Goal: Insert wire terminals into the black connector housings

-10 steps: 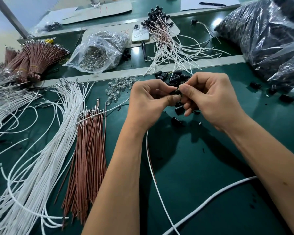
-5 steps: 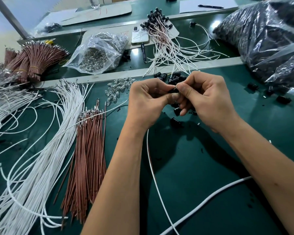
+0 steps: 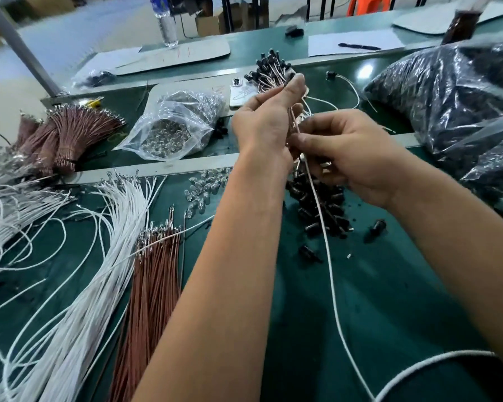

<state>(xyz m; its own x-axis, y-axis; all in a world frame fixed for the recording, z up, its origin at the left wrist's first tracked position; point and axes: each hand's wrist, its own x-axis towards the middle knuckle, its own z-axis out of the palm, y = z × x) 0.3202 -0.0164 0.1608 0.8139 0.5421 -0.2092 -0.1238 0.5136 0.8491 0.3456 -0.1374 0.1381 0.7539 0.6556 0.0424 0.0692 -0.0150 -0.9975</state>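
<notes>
The left hand is raised, its fingers curled round a white-and-brown wire pair near the top; whether a housing sits inside that grip I cannot tell. The right hand pinches the same pair just below the left hand, thumb and forefinger closed on it. From there the wires hang limp down toward the bench, so they look light and floppy, best held close to the terminal end where a short length stays stiff enough to push. Loose black connector housings lie heaped under the right hand: small, hard, probably slippery. Left of that heap are clear lamps, brown wires and white wires. Beyond the hands lie finished assemblies and a phone. The hanging wire could snag on the heap.
</notes>
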